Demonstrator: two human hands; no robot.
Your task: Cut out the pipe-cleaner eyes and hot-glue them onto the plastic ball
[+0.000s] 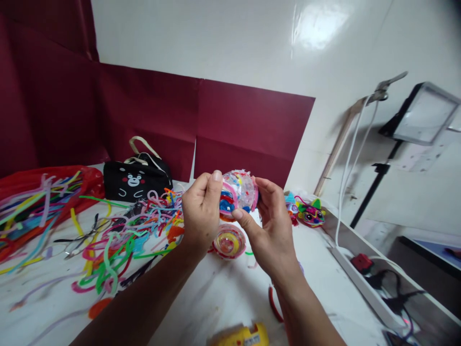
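Between my two hands, raised above the white table, is a clear rounded plastic piece [245,190] with pink edging and red, blue and yellow bits on it. My left hand [203,206] grips its left side, thumb up along the edge. My right hand [268,218] closes on its right side, the thumb at the lower front and the fingers behind the far edge. Just below, a clear round bowl-like piece [229,241] with yellow and red swirls lies on the table. A yellow tool [241,336], cut off by the frame's bottom edge, lies nearest me.
Left of my hands spreads a tangle of coloured pipe cleaners [118,250], with pliers [81,240] among them. Behind stands a black bag [137,180]. Colourful decorated crafts [311,214] sit at the right. A white power strip [370,288] and a lamp [425,115] are farther right.
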